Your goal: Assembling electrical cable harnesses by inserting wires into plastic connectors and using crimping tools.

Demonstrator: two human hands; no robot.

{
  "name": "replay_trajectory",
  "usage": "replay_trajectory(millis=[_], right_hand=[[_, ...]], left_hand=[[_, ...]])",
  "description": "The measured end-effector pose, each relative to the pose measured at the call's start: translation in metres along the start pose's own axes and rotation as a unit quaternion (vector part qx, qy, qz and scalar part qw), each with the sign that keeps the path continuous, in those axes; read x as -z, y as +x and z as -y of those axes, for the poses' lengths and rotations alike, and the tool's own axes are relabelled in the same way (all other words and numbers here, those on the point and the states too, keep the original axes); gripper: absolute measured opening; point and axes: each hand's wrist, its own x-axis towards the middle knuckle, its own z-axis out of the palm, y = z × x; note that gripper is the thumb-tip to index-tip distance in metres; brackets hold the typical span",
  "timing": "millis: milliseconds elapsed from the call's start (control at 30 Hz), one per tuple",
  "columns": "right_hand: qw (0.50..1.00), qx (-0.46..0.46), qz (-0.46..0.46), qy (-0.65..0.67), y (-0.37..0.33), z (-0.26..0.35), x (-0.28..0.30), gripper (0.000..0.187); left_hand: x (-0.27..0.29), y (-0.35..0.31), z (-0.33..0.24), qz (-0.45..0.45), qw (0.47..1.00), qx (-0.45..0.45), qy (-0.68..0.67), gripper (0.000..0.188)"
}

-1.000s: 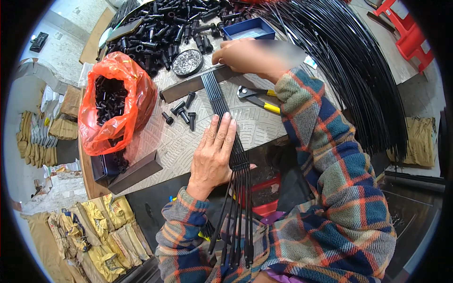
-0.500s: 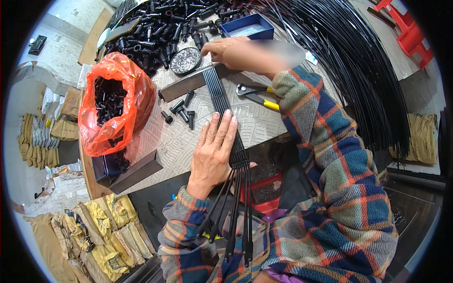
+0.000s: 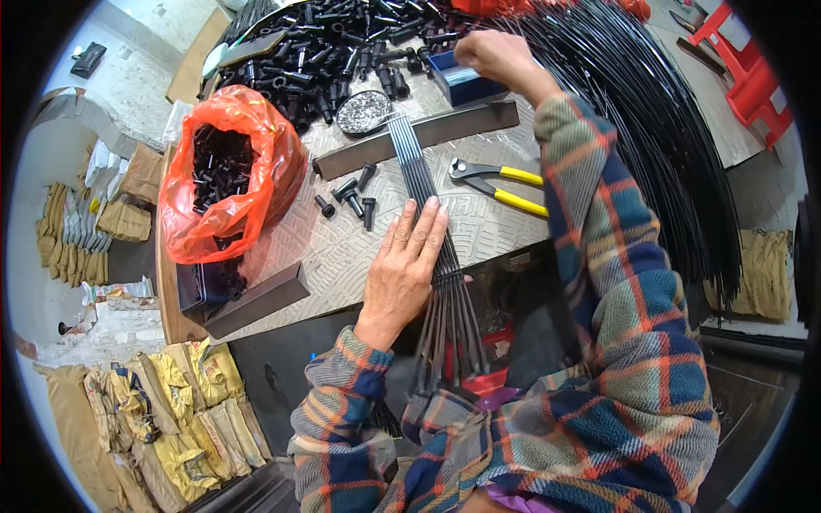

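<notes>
My left hand (image 3: 400, 278) lies over a flat row of thin black rods (image 3: 412, 162), fingers stretched along them. A bit of thumb shows past the row's far side, so the hand holds the rods from above and below. They fan out past the table edge toward me; their far tips rest at a metal bar (image 3: 462, 126). My right hand (image 3: 498, 60) is at the blue box (image 3: 472, 92), fingers curled down at its rim; whatever they hold is hidden. Beside the rods lie yellow-handled pincers (image 3: 505, 184) and several loose black bolt-like pieces (image 3: 368, 214).
A round dish of small silvery bits (image 3: 363, 111) stands behind the bar. To the left are an orange bag of black pieces (image 3: 282, 171) and an angled metal bar (image 3: 261, 303). Black pieces (image 3: 316, 51) heap at the back; long black rods (image 3: 650, 137) spread along the right.
My right hand has moved from the rods' far tips, up and right to the blue box. My left hand stays on the rods, whose near ends have swung right. The view has shifted a little.
</notes>
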Motion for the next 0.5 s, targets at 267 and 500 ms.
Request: replay_trajectory(millis=[267, 500], right_hand=[[0.989, 0.126, 0.043, -0.057, 0.013, -0.019, -0.001, 0.005], [0.940, 0.030, -0.057, 0.334, -0.026, 0.014, 0.025, 0.008]], left_hand=[[-0.002, -0.006, -0.002, -0.006, 0.999, 0.009, 0.038, 0.050], [-0.014, -0.014, 0.003, -0.037, 0.999, 0.000, 0.039, 0.053]])
